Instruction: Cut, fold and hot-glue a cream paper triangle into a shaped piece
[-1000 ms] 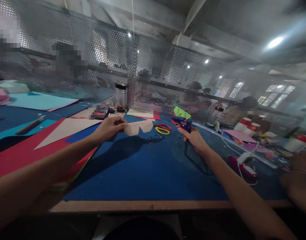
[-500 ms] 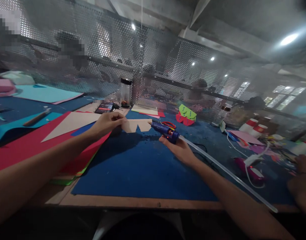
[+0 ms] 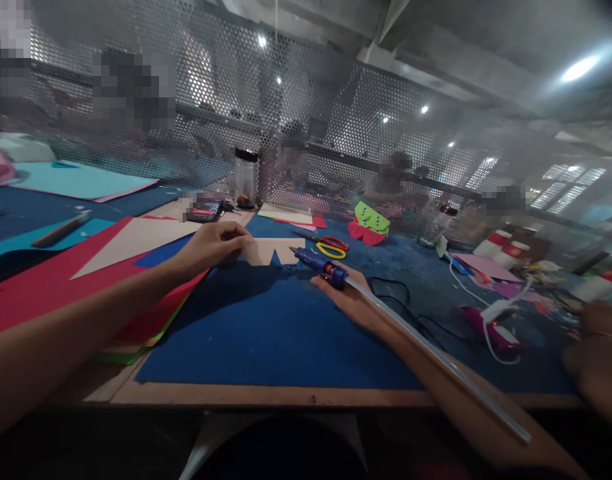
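Observation:
Between the thumb and fingers of my left hand [image 3: 213,248] is the left end of a cream paper cutout [image 3: 260,251] with a V-shaped notch in its lower edge. My right hand [image 3: 350,297] grips a blue glue gun [image 3: 321,264], its tip pointing left at the right half of the cutout. Whether the tip touches the paper I cannot tell. A long clear glue stick [image 3: 436,357] sticks out of the gun's back, along my right forearm. Just behind the gun lie scissors [image 3: 332,247] with red and yellow handles.
Coloured paper sheets [image 3: 151,303] lie under my left arm. Green and red paper cutouts [image 3: 369,224] stand behind the scissors. A jar [image 3: 247,179] stands at the back. Black cable [image 3: 393,293] and a pink device [image 3: 491,330] lie right, near another person's hand [image 3: 599,353].
My right hand has moved the glue gun left and slightly down, so its tip is further in over the cutout. More of the scissors shows. My left hand keeps its hold on the paper.

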